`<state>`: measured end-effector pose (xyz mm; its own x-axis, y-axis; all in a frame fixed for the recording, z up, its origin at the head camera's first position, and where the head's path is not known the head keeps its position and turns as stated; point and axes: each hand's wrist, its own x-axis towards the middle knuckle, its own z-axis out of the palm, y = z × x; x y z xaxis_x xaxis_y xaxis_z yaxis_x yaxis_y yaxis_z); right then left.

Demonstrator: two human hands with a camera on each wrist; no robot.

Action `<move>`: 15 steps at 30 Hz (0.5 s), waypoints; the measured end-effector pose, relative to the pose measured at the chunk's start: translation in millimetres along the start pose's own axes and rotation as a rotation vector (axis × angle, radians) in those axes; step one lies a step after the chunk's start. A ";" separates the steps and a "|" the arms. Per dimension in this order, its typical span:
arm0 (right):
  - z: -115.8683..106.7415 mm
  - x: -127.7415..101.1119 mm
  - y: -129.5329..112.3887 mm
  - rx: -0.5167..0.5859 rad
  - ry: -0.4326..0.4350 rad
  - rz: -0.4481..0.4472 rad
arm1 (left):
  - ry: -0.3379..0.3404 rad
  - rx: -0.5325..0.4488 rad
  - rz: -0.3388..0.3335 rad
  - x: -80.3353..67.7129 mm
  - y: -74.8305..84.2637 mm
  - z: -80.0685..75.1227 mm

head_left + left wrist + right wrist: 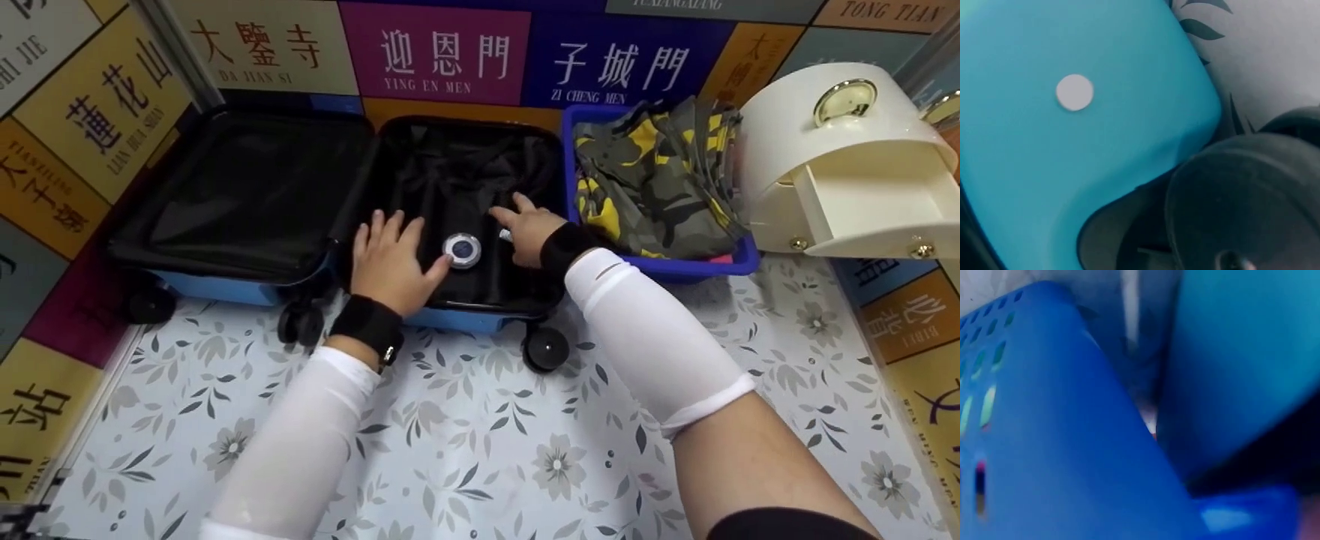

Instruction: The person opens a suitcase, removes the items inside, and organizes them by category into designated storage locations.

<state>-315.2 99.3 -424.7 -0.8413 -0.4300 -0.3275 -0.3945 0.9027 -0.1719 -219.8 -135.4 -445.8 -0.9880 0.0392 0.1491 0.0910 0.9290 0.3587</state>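
A small blue suitcase (225,289) lies open on the floral surface, both halves lined in black. A round silver-rimmed disc (462,250) sits on the black lining of the right half. My left hand (390,259) lies flat on that lining with straight fingers, its thumb touching the disc's left edge. My right hand (525,229) rests just right of the disc, forefinger and thumb stretched out, the other fingers curled round a small pale object. The left wrist view shows only the suitcase's blue shell (1072,140) and a black wheel (1247,202). Blue plastic (1061,450) fills the blurred right wrist view.
A blue basket (697,266) holding camouflage clothing (652,176) stands right of the suitcase. A cream cabinet with an open drawer (862,195) lies at the far right. Walls with coloured signs close in the back and sides. Floral covering (487,450) spreads in front.
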 end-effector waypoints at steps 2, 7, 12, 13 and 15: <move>-0.1 1.9 -1.4 -0.069 -0.063 0.011 | -0.005 0.005 0.001 0.2 1.2 0.7; -1.0 -0.7 -8.0 -0.230 -0.194 -0.035 | -0.020 0.012 -0.008 -0.1 1.5 2.3; 1.1 -5.9 -11.8 -0.293 -0.216 -0.103 | -0.023 0.011 -0.013 -0.7 0.1 3.1; 1.9 -6.3 -12.1 -0.321 -0.223 -0.132 | -0.025 0.010 -0.016 -0.8 -0.4 3.3; 3.5 -7.2 -12.4 -0.366 -0.233 -0.193 | -0.026 0.004 -0.022 -0.8 -1.5 3.8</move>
<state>-303.0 91.1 -423.5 -0.6512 -0.5447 -0.5284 -0.6747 0.7343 0.0745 -219.6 -135.4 -449.9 -0.9927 0.0282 0.1172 0.0687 0.9314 0.3575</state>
